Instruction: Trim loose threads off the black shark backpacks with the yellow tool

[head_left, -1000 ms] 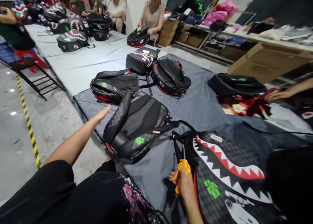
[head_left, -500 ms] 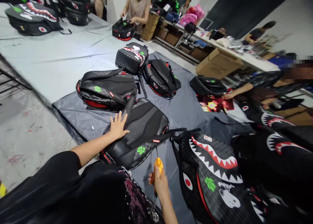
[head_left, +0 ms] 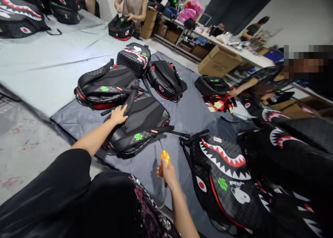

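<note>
My left hand (head_left: 118, 115) grips the upper left edge of a black backpack (head_left: 145, 110), its fingers bent over the base of a shoulder strap. The backpack lies with its padded back panel up and a green tag on the near strap. In my right hand (head_left: 167, 170) is an orange air blow gun (head_left: 164, 157), with a thin nozzle pointing up towards the backpack and a hose trailing below. The nozzle is just off the backpack's near right side. Right of this hand lies a checked backpack (head_left: 226, 172) with a shark-mouth print.
Behind are another strap-side-up backpack (head_left: 104, 84), a Snoopy-print backpack (head_left: 134, 59) and a black bag (head_left: 166, 79). Dark bags (head_left: 283, 155) crowd the right. One co-worker's hand (head_left: 234, 92) touches red tagged pieces; another person (head_left: 134, 4) handles a bag at the table's far side.
The near backpack has slid slightly away, and my left hand's spread fingers have closed in at its strap. My right hand has moved forward with the blow gun. The view has shifted too.
</note>
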